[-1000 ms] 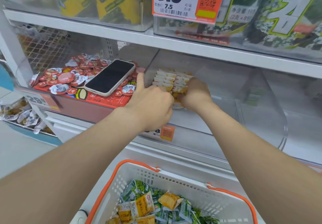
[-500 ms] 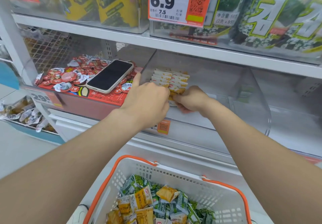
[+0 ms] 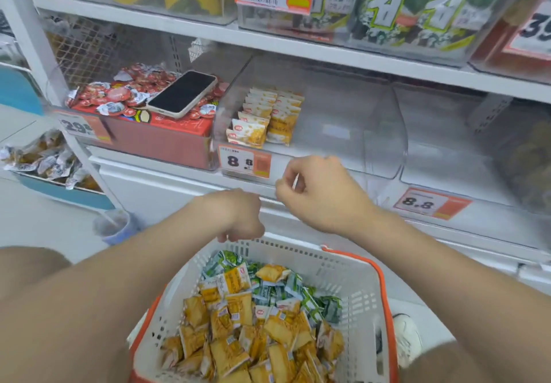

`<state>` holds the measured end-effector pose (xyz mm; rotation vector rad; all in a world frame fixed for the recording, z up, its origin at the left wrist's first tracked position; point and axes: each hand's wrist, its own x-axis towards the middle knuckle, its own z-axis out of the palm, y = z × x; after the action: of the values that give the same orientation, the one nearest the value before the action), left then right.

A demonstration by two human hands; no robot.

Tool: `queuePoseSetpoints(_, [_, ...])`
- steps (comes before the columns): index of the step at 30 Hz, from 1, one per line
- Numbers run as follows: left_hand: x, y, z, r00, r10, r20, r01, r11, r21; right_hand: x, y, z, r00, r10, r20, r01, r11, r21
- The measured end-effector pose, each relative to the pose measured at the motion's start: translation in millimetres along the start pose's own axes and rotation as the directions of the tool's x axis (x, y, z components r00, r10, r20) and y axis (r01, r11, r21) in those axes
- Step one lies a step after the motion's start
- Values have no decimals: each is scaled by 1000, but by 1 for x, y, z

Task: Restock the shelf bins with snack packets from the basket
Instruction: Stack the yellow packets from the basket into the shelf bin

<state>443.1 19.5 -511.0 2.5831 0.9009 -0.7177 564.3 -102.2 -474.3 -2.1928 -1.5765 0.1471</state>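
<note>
Since both hands hover between the shelf edge and the basket [image 3: 357, 290] with nothing visible in them, we tag this as the reach-for-more step: one batch sits in the bin, next grab not yet made. Left hand [image 3: 235, 215] is right over the basket's far rim, wrist bent, fingers pointing down and hidden behind the knuckles, so we cannot tell how spread they are. Right hand [image 3: 319, 194] is higher, just before the shelf lip, fingers loosely curled, thumb near forefinger, holding nothing we can see.

Next move, our call: dip into the heap, take yellow packets [image 3: 238, 344] only, skip the green packets [image 3: 277, 288], keep faces aligned for stacking.

Counts:
- two hands, one basket
- one clear bin [image 3: 343, 120] in use, holding two neat rows of shelved packets [image 3: 265, 117] at its left end, roughly six or seven each; blur blocks an exact number
- basket heap: dozens of yellow, fewer green
- one phone [image 3: 182, 94] lying on the snack cups next door
</note>
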Motion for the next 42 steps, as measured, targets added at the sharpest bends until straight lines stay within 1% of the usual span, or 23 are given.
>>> queuePoseSetpoints(1, [8,3,16,999,-2,48,0,999,48,-15,1,7,993,-10,119,17,998,-56])
queuePoseSetpoints(3, [24,6,51,990,-22,138,8,995,96,-39,3,21,939,-38,341,107,977,-187])
queuePoseSetpoints(5, [39,5,84,973,-34,228,4,991,131,-54,7,29,856,-54,514,232,928,-290])
queuePoseSetpoints(7, [49,2,111,954,-43,295,2,990,139,-62,12,34,753,-22,658,321,885,-337])
queuePoseSetpoints(9, [58,-4,133,945,-66,321,27,992,124,-67,18,40,635,38,772,348,877,-330])
queuePoseSetpoints(10, [63,-8,143,945,-73,319,33,991,131,-69,21,43,587,64,807,345,882,-321])
queuePoseSetpoints(11, [69,-14,154,949,-73,306,28,988,149,-70,23,47,558,81,826,342,885,-317])
queuePoseSetpoints(12, [75,-19,163,953,-81,291,31,985,172,-69,25,49,546,83,833,348,882,-316])
queuePoseSetpoints(14, [85,-29,179,965,-96,242,55,984,170,-66,26,54,559,66,827,380,866,-326])
queuePoseSetpoints(17, [95,-36,191,983,-112,148,102,992,77,-59,24,57,594,42,803,388,860,-332])
queuePoseSetpoints(19, [98,-36,196,989,-120,91,115,992,58,-55,21,56,602,32,798,388,861,-328])
queuePoseSetpoints(22, [98,-32,206,988,-114,100,103,988,115,-52,20,55,614,19,789,394,859,-327])
queuePoseSetpoints(24, [95,-29,214,986,-126,108,113,986,119,-52,19,53,617,14,787,399,856,-328])
queuePoseSetpoints(27, [89,-24,212,989,-140,55,134,986,100,-51,19,52,621,11,783,403,853,-332])
queuePoseSetpoints(29, [87,-21,201,990,-139,25,138,990,37,-50,19,50,628,20,778,389,858,-335])
queuePoseSetpoints(31, [84,-15,183,990,-138,5,138,986,-90,-47,18,47,647,19,762,376,862,-341])
queuePoseSetpoints(34, [74,0,153,995,-96,-18,87,953,-290,-40,19,37,741,17,671,317,872,-372])
queuePoseSetpoints(35, [68,5,142,997,-70,-30,53,920,-388,-36,20,32,772,24,635,293,873,-390])
queuePoseSetpoints(36, [61,11,129,998,-52,-45,21,852,-522,-33,21,26,803,23,596,267,880,-394])
queuePoseSetpoints(37, [54,15,115,998,-26,-65,-23,759,-651,-28,24,21,835,28,550,235,885,-402])
queuePoseSetpoints(38, [47,19,100,996,10,-93,-76,669,-739,-23,28,17,862,27,506,204,896,-395])
queuePoseSetpoints(40, [32,26,68,982,89,-164,-186,529,-828,-14,37,9,903,56,426,96,940,-328])
queuePoseSetpoints(42, [15,29,42,959,168,-226,-276,397,-875,-6,43,-1,930,90,356,-19,980,-197])
